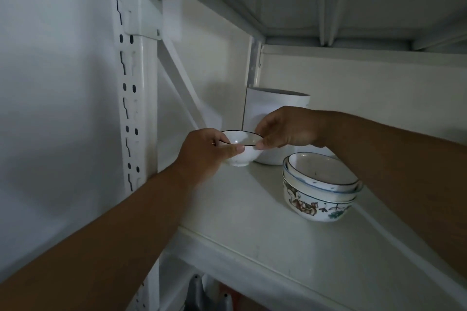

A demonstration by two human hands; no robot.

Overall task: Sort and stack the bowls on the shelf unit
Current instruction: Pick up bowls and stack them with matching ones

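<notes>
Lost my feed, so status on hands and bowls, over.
Left hand and right hand both pinch small white bowl by its rim. Bowl stack waits to its right. White container close behind.

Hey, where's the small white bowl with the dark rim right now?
In the head view the small white bowl is left of centre on the shelf, gripped by the left hand and right hand, before the white container.

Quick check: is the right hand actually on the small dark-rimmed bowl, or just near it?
Touching. In the head view the right hand pinches the far rim of the small dark-rimmed bowl, thumb tip on the rim's edge; the left hand grips the near side.
</notes>
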